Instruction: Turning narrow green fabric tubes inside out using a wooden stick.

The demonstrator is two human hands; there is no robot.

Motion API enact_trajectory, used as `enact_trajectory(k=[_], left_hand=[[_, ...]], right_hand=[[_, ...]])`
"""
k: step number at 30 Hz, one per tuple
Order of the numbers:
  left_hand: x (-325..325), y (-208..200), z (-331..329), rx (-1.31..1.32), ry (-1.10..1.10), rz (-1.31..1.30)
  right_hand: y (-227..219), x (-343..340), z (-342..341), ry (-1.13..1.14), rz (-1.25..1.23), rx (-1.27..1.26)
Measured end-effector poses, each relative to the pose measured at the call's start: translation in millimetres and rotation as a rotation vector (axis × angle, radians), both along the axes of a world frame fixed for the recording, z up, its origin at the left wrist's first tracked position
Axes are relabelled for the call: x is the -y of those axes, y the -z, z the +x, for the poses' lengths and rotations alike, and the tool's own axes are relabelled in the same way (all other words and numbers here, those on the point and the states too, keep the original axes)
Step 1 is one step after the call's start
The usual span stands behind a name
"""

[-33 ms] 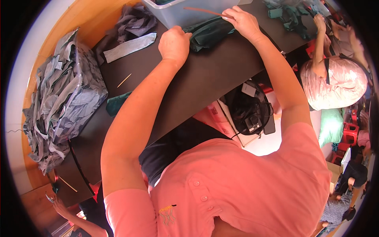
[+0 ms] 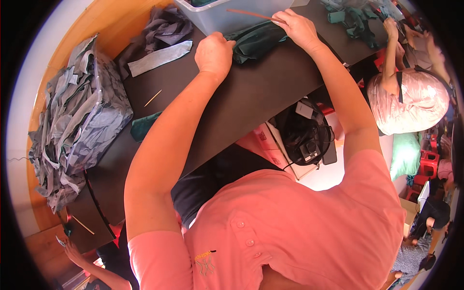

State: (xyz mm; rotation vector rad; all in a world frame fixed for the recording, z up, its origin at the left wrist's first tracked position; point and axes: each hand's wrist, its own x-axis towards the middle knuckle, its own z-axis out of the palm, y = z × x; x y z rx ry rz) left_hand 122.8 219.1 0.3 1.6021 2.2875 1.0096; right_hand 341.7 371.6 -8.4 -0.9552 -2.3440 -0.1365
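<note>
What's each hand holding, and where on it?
Left hand grips the near end of the dark green fabric piece. Right hand pinches a thin brown stick at its right end, over the fabric.

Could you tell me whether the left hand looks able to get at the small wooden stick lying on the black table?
Probably yes: the stick lies alone on bare table, left of the left hand, nothing between them. That hand would first have to release the dark green cloth.
</note>
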Motion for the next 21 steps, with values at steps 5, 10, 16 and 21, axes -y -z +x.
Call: enact_trajectory(k=[5, 10, 16, 21], left_hand=[[3.7, -13.4, -25.2, 0.556, 0.139, -0.072], [91.6, -36.6, -68.7, 0.369, 0.182, 0.115], [230.8, -30.6, -70.3, -0.286, 0.287, 0.140], [278.8, -19.4, -70.3, -0.285, 0.290, 0.089]], right_hand=[[-19.6, 8.6, 7.6, 0.031, 0.084, -0.030], [-54.0, 54.7, 27.7, 0.178, 0.307, -0.080], [-81.7, 162.0, 38.2, 0.016, -0.828, -0.376], [-50.5, 237.4, 8.6, -0.193, -1.332, -0.371]])
